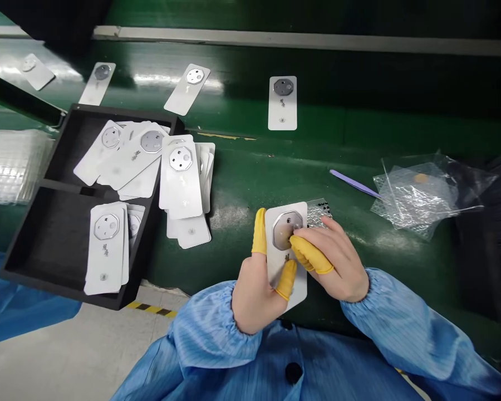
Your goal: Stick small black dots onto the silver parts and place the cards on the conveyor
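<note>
My left hand (261,289) grips a white plate (298,287) by its left side, with yellow covers on thumb and a finger. The plate carries a silver octagonal piece (283,231) near its top. Over the right part of that piece is my right hand (332,256), its yellow-covered thumb and fingers pinched together. Anything between those fingertips is too small to make out. Partly behind the plate and my right hand lies a clear sheet (320,210) with small black dots.
Purple tweezers (354,184) touch a heap of clear plastic bags (421,195) at the right. On the left stands a black divided tray (62,245) holding similar plates, with a stack of plates (181,189) beside it. Several more plates (283,114) lie along the green surface (234,167) behind.
</note>
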The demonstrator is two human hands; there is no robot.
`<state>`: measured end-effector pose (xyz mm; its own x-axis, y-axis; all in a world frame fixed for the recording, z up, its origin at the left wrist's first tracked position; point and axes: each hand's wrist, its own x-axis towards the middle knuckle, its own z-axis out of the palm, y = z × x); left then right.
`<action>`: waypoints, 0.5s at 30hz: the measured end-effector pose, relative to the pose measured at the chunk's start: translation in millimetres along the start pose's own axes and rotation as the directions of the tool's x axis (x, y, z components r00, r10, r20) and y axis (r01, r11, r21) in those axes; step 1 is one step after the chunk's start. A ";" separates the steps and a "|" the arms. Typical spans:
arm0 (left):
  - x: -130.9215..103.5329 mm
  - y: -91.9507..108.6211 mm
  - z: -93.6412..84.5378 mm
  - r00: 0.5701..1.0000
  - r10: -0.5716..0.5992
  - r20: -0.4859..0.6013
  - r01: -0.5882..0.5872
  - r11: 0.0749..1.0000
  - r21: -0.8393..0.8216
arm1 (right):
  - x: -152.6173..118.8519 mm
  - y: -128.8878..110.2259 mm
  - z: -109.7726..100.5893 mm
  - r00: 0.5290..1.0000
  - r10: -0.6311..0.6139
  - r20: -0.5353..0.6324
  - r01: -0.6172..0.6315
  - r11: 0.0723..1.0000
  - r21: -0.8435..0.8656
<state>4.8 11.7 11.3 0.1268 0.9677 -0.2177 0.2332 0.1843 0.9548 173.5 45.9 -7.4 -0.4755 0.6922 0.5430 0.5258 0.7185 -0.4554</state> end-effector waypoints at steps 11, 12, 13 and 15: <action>1.5 8.7 2.9 0.984 0.176 -0.015 -0.174 0.978 0.114 | -10.5 -0.6 -5.2 0.997 0.060 0.037 -0.062 0.997 0.053; 1.6 9.1 3.2 0.984 0.175 -0.020 -0.172 0.977 0.124 | -9.5 -1.3 -6.1 0.997 0.064 0.047 -0.066 0.997 0.036; 1.6 9.1 3.4 0.985 0.169 -0.029 -0.164 0.977 0.134 | -8.5 -1.8 -6.9 0.997 0.061 0.053 -0.062 0.998 0.006; 0.8 8.1 3.7 0.986 0.159 -0.045 -0.151 0.978 0.144 | -7.0 -2.5 -8.2 0.997 0.034 0.074 -0.030 0.997 -0.065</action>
<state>10.4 13.4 18.1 0.1188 0.9914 -0.0540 0.3473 0.0095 0.9377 181.3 38.7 -4.3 -0.5079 0.7196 0.4734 0.5840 0.6917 -0.4248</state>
